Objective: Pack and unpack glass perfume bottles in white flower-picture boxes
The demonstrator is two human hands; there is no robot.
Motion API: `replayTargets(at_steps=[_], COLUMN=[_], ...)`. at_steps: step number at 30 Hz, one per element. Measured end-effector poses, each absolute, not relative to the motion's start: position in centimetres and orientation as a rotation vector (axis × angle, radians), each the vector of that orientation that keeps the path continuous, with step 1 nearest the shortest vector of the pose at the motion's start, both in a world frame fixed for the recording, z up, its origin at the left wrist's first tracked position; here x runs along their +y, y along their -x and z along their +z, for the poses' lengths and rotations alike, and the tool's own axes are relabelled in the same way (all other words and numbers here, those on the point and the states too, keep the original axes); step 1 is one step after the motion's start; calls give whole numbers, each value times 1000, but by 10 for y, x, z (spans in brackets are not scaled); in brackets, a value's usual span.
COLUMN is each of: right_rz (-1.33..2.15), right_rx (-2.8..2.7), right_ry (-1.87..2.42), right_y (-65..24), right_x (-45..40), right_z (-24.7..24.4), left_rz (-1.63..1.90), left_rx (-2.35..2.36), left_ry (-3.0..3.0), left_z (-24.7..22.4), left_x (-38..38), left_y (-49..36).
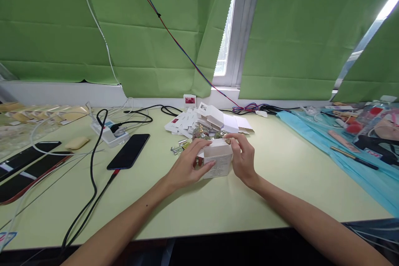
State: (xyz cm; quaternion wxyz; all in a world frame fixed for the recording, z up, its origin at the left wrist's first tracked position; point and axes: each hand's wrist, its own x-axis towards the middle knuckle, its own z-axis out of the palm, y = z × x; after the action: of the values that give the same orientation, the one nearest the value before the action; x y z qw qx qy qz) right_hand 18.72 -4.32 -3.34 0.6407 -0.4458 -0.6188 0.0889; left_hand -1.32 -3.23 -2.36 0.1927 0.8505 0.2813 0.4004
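Note:
A small white cardboard box (218, 165) with fine print on its front stands on the pale yellow table in front of me. My left hand (187, 164) grips its left side, thumb across the front and fingers over the top. Bent fingers of my right hand (244, 160) close on the box's upper right edge; a small gold-coloured thing shows by the fingertips, partly hidden. Just behind the box are shiny glass-like pieces with gold parts (202, 132). Several silvery and yellow pieces (180, 147) lie to its left.
Behind lies a heap of flattened white cartons (188, 120), with a small picture box (190, 100) at the wall. To the left are a phone (128, 151) on a cable, a power strip (109, 132) and loose cords. A blue sheet (343, 149) with bottles and a pen covers the right side.

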Motion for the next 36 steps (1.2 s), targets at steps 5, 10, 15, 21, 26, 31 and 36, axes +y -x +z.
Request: replayTargets(at_steps=[5,10,15,21,26,31,36], right_rz=[179,177,157,106,167,299,500], right_rx=[-1386,-1376,-1387,-1611,-1918,-2152,-2218], right_ry=[1018,1023,1035,1084,1268,1382,1461], right_y=[-188,-189,-192,-202,-207,-211,-229], right_x=[-41,-38,-32,8,62,110,141], right_z=[-34,-35,-24,14,32,36,40], left_rz=[1113,1101,1085,1094,1085,1076,1069], left_rx=[799,832,839,854,860,873,884], left_ry=[-2390,-2373,-2364,-2351,-2367,-2364,-2356], left_z=[-25,-26,-28,-31,-32,-32,-32], left_x=[-31,-31,-32,-31,-30,-30,-31], left_y=[14,14,16,18,19,20,20])
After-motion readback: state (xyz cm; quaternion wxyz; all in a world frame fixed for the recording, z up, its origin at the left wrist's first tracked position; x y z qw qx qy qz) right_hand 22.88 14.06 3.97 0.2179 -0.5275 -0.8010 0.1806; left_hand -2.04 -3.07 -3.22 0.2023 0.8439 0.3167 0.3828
